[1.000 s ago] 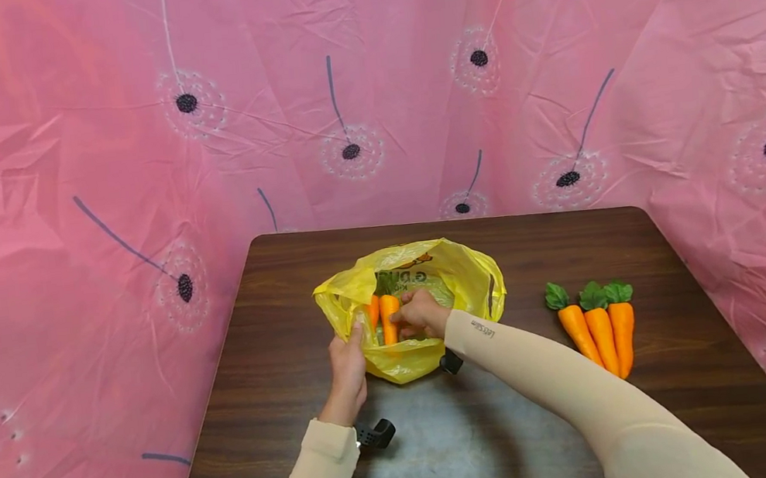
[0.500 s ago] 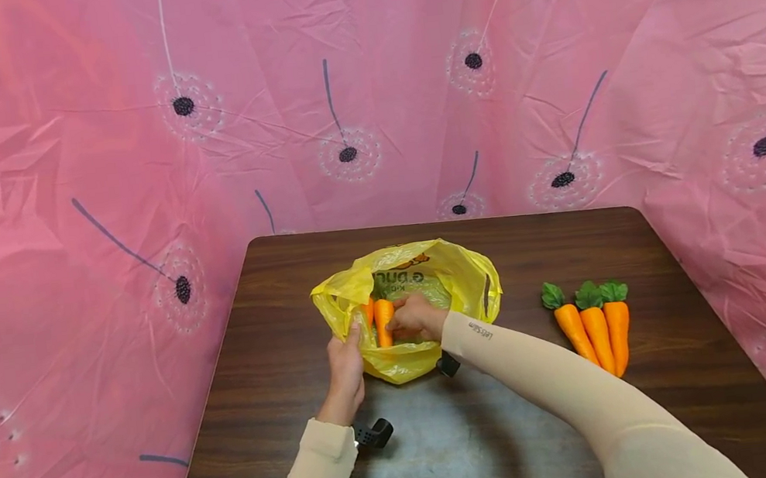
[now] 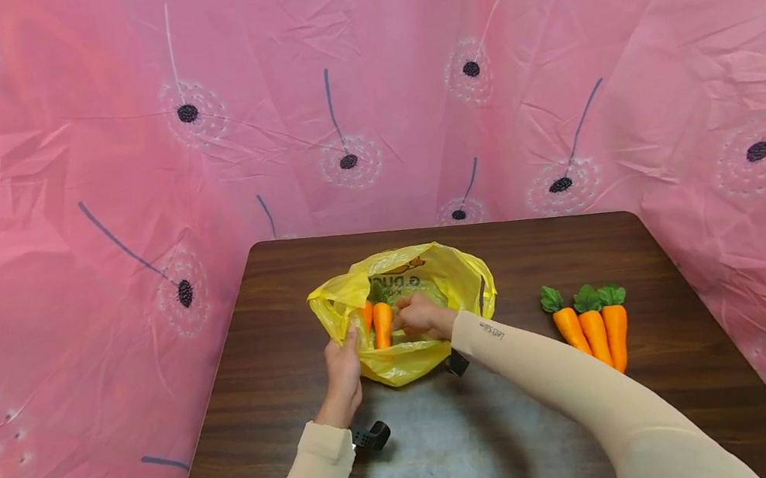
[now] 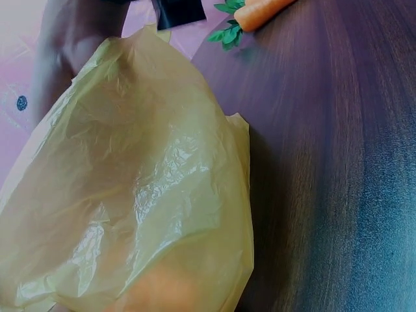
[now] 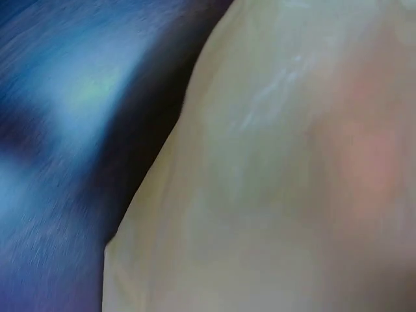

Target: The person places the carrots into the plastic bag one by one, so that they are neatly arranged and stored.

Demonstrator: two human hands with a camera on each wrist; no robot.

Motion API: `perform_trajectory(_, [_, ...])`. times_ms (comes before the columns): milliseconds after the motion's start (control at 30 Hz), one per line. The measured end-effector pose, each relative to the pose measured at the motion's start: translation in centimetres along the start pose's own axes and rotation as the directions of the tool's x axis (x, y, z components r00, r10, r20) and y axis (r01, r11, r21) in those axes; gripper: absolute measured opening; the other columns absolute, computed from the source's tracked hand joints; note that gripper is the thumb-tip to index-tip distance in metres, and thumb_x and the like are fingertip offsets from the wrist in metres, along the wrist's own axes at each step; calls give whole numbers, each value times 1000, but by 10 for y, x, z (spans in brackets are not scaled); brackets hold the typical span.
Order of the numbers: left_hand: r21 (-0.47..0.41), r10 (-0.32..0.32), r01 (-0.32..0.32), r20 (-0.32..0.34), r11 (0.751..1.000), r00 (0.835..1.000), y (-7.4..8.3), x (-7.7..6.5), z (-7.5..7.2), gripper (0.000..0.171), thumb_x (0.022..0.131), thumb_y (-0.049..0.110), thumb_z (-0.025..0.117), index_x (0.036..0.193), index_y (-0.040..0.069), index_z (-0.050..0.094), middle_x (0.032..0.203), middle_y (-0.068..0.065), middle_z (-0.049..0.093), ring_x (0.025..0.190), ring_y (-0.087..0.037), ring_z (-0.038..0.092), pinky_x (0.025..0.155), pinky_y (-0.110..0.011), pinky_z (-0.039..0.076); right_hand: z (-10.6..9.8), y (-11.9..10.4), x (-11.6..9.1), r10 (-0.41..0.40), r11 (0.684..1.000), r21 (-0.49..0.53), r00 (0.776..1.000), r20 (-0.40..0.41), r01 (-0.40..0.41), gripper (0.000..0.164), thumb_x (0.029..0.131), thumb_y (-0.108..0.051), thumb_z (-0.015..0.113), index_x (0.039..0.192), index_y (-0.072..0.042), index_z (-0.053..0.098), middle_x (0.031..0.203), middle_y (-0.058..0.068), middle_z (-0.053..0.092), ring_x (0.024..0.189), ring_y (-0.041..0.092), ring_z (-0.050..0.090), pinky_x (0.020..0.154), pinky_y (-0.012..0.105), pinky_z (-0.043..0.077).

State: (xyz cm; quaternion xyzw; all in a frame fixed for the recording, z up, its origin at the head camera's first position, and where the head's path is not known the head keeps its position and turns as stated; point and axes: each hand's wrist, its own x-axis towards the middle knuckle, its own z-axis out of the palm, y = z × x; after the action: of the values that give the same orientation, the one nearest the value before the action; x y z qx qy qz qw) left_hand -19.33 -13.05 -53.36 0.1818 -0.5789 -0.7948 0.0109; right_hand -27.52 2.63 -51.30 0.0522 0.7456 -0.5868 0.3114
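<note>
A yellow plastic bag stands on the table with its mouth spread wide. My left hand grips the near-left rim, thumb on the inside. Two orange carrots with green tops lie inside at the left. My right hand reaches into the mouth, its loosely bent fingers just right of the nearer carrot and holding nothing visible. In the left wrist view the bag covers the left hand, and orange shows faintly through it. The bag's side fills most of the right wrist view and hides the right fingers.
Three more carrots with leafy tops lie side by side on the right of the brown wooden table. Pink flowered cloth hangs behind the table and along both sides. Each wrist wears a black camera strap.
My right hand has drawn slightly right, away from the nearer carrot it was touching. That carrot now leans against the other at the left. My left hand keeps its grip on the rim.
</note>
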Motion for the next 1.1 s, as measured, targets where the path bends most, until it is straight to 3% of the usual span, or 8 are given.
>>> perform_trajectory(300, [21,-1,0,12,1000,1000,-1,2,-3,46,96,26,48,134,3,39,132,-12,45,118,-25,43,99,-40,35,-21,-18,-58,-193,978,-67,980,45,196,57,86,-9,62,137,-1,38,135,16,43,117,28,47,92,41,41])
perform_trajectory(567, [38,1,-2,18,999,1000,0,2,-5,44,96,24,50,133,3,41,129,-11,46,116,-25,45,97,-40,36,-25,-27,-123,-380,922,4,904,198,387,47,90,-11,58,134,-5,43,135,9,46,120,29,45,91,37,43])
perform_trajectory(767, [50,-1,0,20,999,1000,1,1,-3,42,96,21,49,133,4,41,130,-9,46,117,-23,45,97,-39,36,-32,-2,-168,-416,899,-3,855,310,438,49,89,-11,61,134,-6,43,133,9,48,122,26,44,89,31,44])
perform_trajectory(900, [42,8,-9,28,999,1000,2,1,-2,41,96,16,48,133,1,39,130,-12,45,117,-25,44,98,-40,35,-46,27,-185,-434,866,-127,852,293,484,53,87,-19,64,134,-8,44,134,7,47,122,22,44,93,34,41])
perform_trajectory(967, [41,7,-8,30,999,1000,3,1,-2,40,96,15,47,133,0,39,130,-12,45,117,-26,44,98,-41,35,-56,44,-189,-451,823,-276,866,217,497,55,85,-24,66,134,-11,45,133,4,48,121,22,45,93,36,41])
perform_trajectory(1000, [35,9,-10,34,999,999,4,1,-1,40,96,14,47,133,0,38,130,-13,44,117,-26,43,98,-41,35,-62,55,-189,-467,780,-387,869,163,492,56,84,-27,67,134,-13,45,133,2,48,119,21,46,92,38,41])
perform_trajectory(1067, [32,5,-6,30,999,1000,6,1,-1,40,96,14,47,132,-1,38,129,-13,44,117,-26,43,98,-41,35,-75,77,-187,-520,646,-624,852,61,439,60,81,-29,70,134,-14,46,132,1,48,114,20,50,88,39,44])
perform_trajectory(1100, [32,3,-4,30,999,1000,6,1,0,40,96,14,47,132,-2,38,129,-13,44,117,-27,43,98,-41,34,-82,89,-185,-554,561,-733,833,14,385,63,80,-30,71,135,-14,45,132,2,48,111,20,53,85,39,46])
